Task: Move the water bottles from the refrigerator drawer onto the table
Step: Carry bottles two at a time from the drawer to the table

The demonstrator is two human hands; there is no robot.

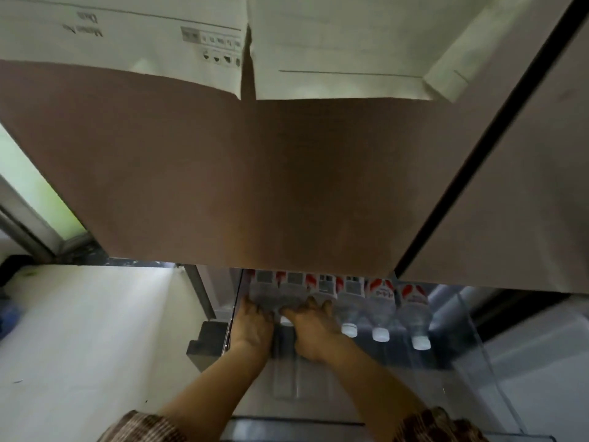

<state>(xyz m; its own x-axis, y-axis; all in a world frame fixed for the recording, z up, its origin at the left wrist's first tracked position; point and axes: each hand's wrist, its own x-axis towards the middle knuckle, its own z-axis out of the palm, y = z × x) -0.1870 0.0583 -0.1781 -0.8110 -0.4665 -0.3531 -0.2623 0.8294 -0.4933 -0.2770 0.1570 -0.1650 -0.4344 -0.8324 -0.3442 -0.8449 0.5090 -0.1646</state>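
Clear plastic water bottles (pixel 318 298) with red-and-white labels are seen lying side by side in the pulled-out refrigerator drawer (pixel 471 333), white caps toward the near side, their far ends hidden under the brown refrigerator door (pixel 239 173). At the left end of the row, the left hand (pixel 253 323) is laid over the leftmost bottle (pixel 263 290), fingers curled on its shoulder. Just right of it, the right hand (pixel 314 330) is spread across the next bottles, not clearly closed on one. Full bottles are judged heavy, smooth and possibly slippery with cold; the ribbed body is the best grip. The three right bottles (pixel 382 301) lie untouched.
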